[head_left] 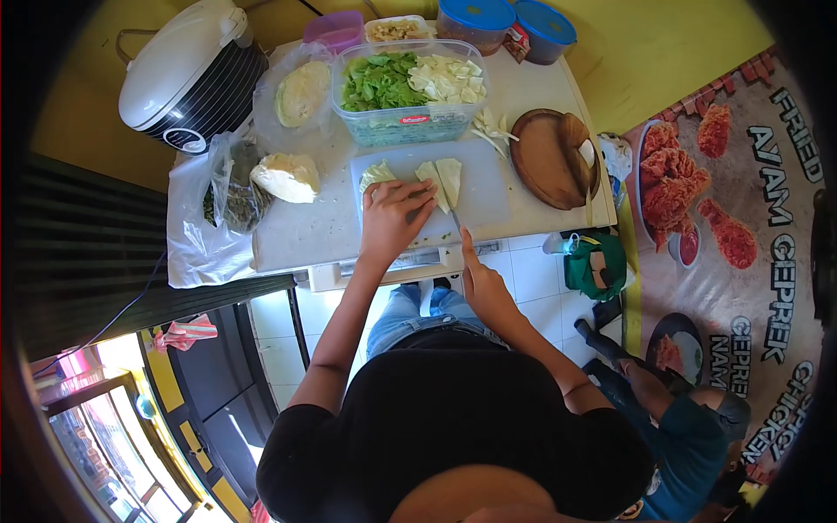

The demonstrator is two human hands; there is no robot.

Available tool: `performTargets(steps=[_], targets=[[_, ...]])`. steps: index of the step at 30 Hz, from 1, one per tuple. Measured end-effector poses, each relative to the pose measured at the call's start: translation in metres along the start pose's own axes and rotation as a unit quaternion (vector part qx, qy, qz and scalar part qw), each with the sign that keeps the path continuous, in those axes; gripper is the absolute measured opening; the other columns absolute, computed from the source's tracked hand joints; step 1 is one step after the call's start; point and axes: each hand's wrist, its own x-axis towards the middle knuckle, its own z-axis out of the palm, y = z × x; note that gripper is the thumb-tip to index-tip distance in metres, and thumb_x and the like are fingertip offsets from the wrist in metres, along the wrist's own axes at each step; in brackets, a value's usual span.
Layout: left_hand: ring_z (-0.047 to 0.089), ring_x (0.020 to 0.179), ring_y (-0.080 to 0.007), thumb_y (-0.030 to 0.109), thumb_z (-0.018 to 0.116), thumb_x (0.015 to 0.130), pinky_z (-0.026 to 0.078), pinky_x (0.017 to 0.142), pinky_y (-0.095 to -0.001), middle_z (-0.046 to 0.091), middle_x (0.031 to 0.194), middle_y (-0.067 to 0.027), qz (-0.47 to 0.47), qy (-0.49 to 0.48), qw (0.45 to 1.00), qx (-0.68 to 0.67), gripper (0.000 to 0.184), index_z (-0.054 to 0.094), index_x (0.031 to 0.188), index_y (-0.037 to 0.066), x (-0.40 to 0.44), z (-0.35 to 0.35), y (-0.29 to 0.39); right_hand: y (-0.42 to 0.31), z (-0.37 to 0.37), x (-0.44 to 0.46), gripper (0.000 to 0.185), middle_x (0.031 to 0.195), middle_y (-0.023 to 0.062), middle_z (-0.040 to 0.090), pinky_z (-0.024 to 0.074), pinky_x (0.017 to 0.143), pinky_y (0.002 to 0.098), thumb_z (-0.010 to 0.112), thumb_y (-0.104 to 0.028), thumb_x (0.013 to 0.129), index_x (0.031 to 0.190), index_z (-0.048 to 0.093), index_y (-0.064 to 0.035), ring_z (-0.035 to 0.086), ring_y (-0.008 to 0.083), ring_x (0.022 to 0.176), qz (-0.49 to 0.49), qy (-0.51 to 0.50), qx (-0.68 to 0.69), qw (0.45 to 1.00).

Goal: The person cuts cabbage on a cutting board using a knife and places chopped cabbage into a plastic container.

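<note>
On the white cutting board lie pieces of cabbage, with a second cabbage piece at the board's left. My left hand rests over the board, its fingers reaching the cabbage. My right hand is closed round a knife, index finger stretched along it. The knife blade stands in the cut between two cabbage pieces; the handle is hidden in my hand. Behind the board is a clear plastic tub of green leaves and chopped pale cabbage.
A cut cabbage and a bagged cabbage are at left, near a rice cooker. A round wooden dish lies at right. Blue-lidded containers stand behind. Another person sits at lower right.
</note>
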Motion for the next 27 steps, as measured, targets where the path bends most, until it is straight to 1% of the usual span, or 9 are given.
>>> performTargets(steps=[7,9,12,15,17,21,23,25,27], targets=[[0.057,0.101,-0.0176,0.026,0.071,0.081,0.032,0.100,-0.0383,0.070,0.105,0.0046,-0.012,0.032,0.999,-0.007,0.018,0.075,0.095,0.016,-0.005,0.003,-0.002,0.013,-0.002,0.032,0.072,0.070,0.0251,0.061,0.0488,0.062,0.0509,0.048,-0.006,0.091,0.152,0.011,-0.0120,0.061,0.0413,0.061,-0.044,0.025,-0.047,0.998],[0.057,0.101,-0.0174,0.026,0.072,0.081,0.031,0.100,-0.0385,0.070,0.104,0.0043,-0.016,0.048,0.999,-0.007,0.016,0.075,0.094,0.016,-0.005,0.001,-0.002,0.016,-0.004,0.040,0.072,0.070,0.0247,0.062,0.0489,0.062,0.0505,0.049,-0.007,0.090,0.152,0.014,-0.0154,0.061,0.0416,0.061,-0.087,0.047,-0.082,0.992],[0.057,0.101,-0.0175,0.025,0.073,0.080,0.032,0.100,-0.0389,0.070,0.101,0.0042,-0.018,0.035,0.999,-0.021,0.016,0.074,0.093,0.016,0.001,-0.007,0.001,0.018,-0.016,0.034,0.068,0.069,0.0251,0.061,0.0497,0.063,0.0498,0.048,-0.007,0.091,0.152,0.019,-0.0173,0.061,0.0409,0.062,-0.075,0.035,-0.098,0.992],[0.057,0.103,-0.0180,0.023,0.072,0.081,0.032,0.099,-0.0386,0.069,0.102,0.0034,-0.001,0.027,0.999,-0.024,0.016,0.073,0.095,0.016,0.013,-0.013,0.005,0.025,-0.025,0.021,0.063,0.067,0.0251,0.060,0.0497,0.064,0.0477,0.047,-0.009,0.093,0.150,0.025,-0.0186,0.062,0.0395,0.062,-0.062,0.032,-0.026,0.997],[0.056,0.107,-0.0206,0.015,0.065,0.084,0.033,0.099,-0.0396,0.067,0.110,0.0003,0.042,-0.017,0.997,-0.059,0.023,0.070,0.106,0.017,0.026,-0.011,0.001,0.026,-0.033,0.008,0.061,0.068,0.0248,0.060,0.0497,0.065,0.0460,0.047,-0.009,0.093,0.150,0.027,-0.0194,0.062,0.0387,0.062,-0.045,0.022,0.001,0.999],[0.056,0.108,-0.0194,0.007,0.059,0.083,0.035,0.098,-0.0396,0.065,0.115,-0.0003,0.063,-0.102,0.987,-0.107,0.032,0.066,0.113,0.017,0.048,0.003,-0.012,0.032,-0.047,-0.007,0.058,0.068,0.0239,0.060,0.0491,0.066,0.0420,0.047,-0.010,0.095,0.149,0.030,-0.0225,0.061,0.0370,0.061,-0.017,0.003,0.027,0.999],[0.054,0.112,-0.0219,0.001,0.053,0.081,0.033,0.101,-0.0411,0.061,0.123,-0.0036,0.125,-0.109,0.984,-0.068,0.042,0.062,0.120,0.016,0.057,0.005,-0.014,0.035,-0.051,-0.010,0.058,0.068,0.0235,0.059,0.0490,0.066,0.0405,0.047,-0.010,0.095,0.149,0.030,-0.0225,0.061,0.0357,0.060,-0.008,0.010,0.035,0.999],[0.053,0.113,-0.0222,0.002,0.054,0.081,0.033,0.101,-0.0416,0.061,0.122,-0.0035,0.133,-0.129,0.982,-0.030,0.042,0.063,0.120,0.016,0.058,0.008,-0.021,0.038,-0.053,-0.011,0.058,0.067,0.0231,0.058,0.0489,0.066,0.0389,0.047,-0.010,0.095,0.149,0.031,-0.0226,0.060,0.0344,0.059,0.002,0.016,0.044,0.999],[0.053,0.113,-0.0226,0.002,0.055,0.081,0.033,0.102,-0.0421,0.060,0.121,-0.0034,0.140,-0.146,0.979,0.010,0.041,0.063,0.119,0.016,0.059,0.007,-0.023,0.041,-0.055,-0.010,0.057,0.066,0.0193,0.055,0.0474,0.064,0.0346,0.046,-0.010,0.096,0.149,0.030,-0.0228,0.056,0.0261,0.056,0.014,0.042,0.077,0.996]])
